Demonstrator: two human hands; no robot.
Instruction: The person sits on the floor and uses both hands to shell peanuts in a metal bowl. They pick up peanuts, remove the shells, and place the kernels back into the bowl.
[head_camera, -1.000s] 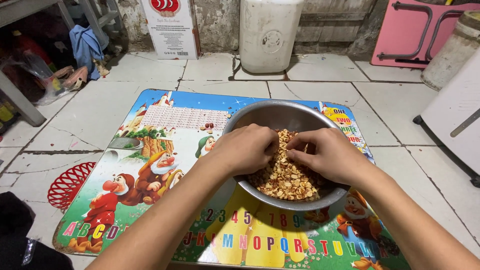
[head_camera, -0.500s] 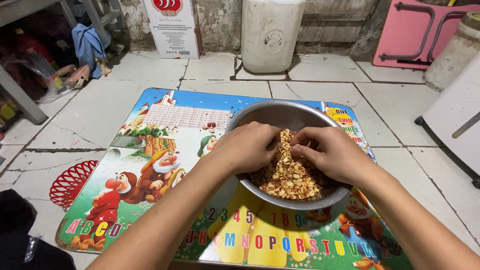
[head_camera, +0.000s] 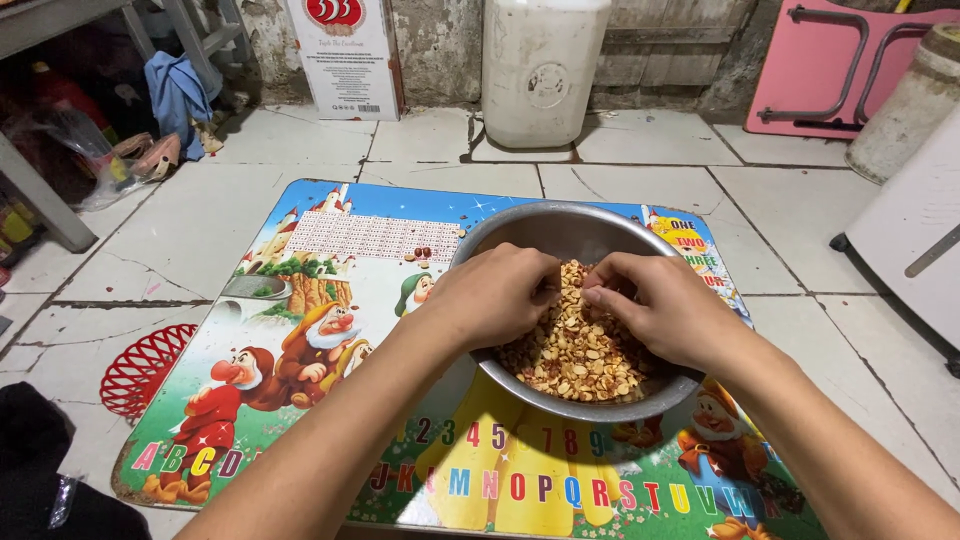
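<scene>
Peanuts (head_camera: 575, 350), shelled and mostly split into pale halves, fill the bottom of a round metal bowl (head_camera: 560, 232), and both hands are down among them. The left hand (head_camera: 497, 295) is curled into a loose fist over the bowl's near-left side, knuckles up, fingers tucked under; whether it grips any nuts I cannot tell, since the fingertips are hidden. The right hand (head_camera: 668, 308) comes in from the bowl's right side, its fingers bent and pinched together on the heap just beside the left hand, so that the two almost touch above the middle of the bowl.

The bowl sits on a low surface (head_camera: 330, 330), a child's board printed with cartoon dwarfs, a castle and rows of coloured letters and digits, and it stands toward the right half of that board. The board lies on a floor (head_camera: 300, 150) of cracked white tiles. Left of the bowl, beyond the board's edge, a red wire basket (head_camera: 140, 365) lies on the tiles (only part of it shows). Behind the bowl a white plastic jerrycan (head_camera: 543, 70) stands against the wall, with a white carton (head_camera: 345, 55) to its left. Far behind the bowl to the right leans a pink folding table (head_camera: 850, 60), its metal legs folded flat.
</scene>
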